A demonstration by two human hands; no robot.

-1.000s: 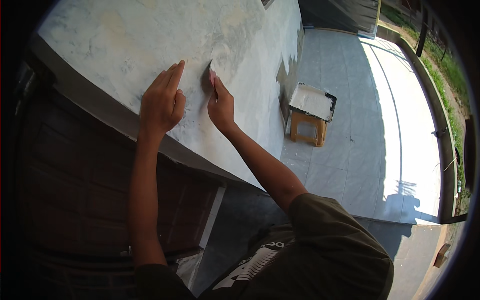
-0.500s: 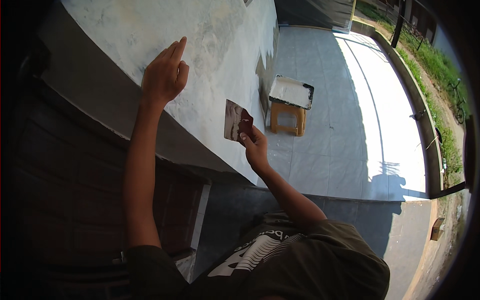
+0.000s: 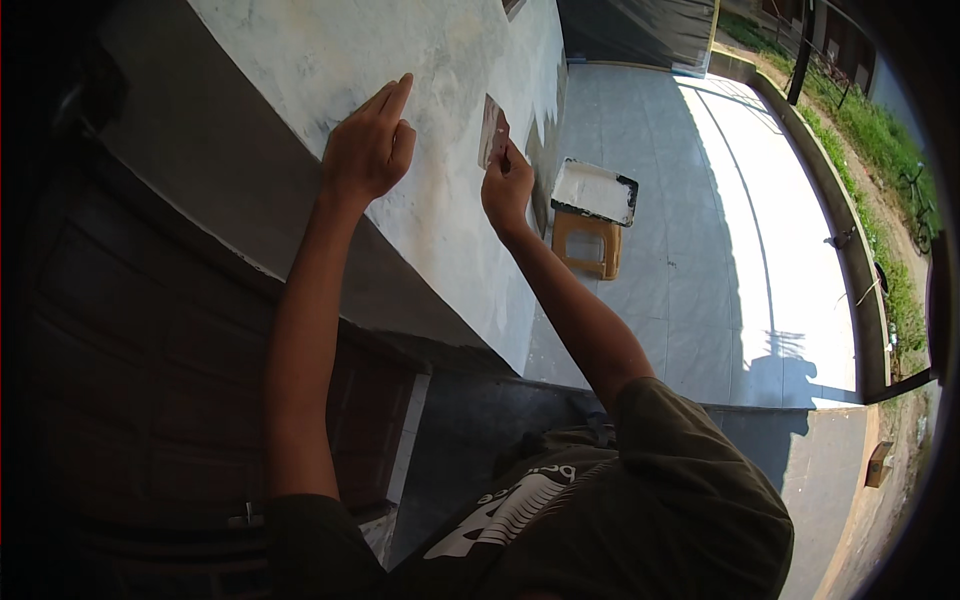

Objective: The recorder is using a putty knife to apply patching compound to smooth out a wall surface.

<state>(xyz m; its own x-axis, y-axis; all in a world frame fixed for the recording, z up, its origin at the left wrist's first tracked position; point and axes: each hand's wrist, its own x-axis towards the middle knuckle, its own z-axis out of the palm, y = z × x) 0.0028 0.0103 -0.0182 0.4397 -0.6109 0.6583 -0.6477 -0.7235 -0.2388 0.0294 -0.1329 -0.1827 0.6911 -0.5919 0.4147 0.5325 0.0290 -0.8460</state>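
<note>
My left hand (image 3: 370,150) lies on the patchy white and grey wall (image 3: 445,225), near the corner edge, with its fingers stretched out. My right hand (image 3: 508,192) grips a putty knife (image 3: 490,130) with a wide flat blade and a dark red handle. The blade, smeared with pale filler, is against or very close to the wall; I cannot tell which. To the right, a black-rimmed tray (image 3: 626,208) with white paste in it rests on a tan plastic stool (image 3: 612,262).
Pale floor tiles (image 3: 670,300) stretch to the right, partly in bright sun, up to a low kerb wall (image 3: 868,330). A dark panelled door (image 3: 180,370) stands at the left. A small cardboard box (image 3: 880,465) lies outside at the far right.
My right hand has moved up along the wall with the putty knife, its arm now stretched further. My left hand appears slightly further right, along with the whole scene.
</note>
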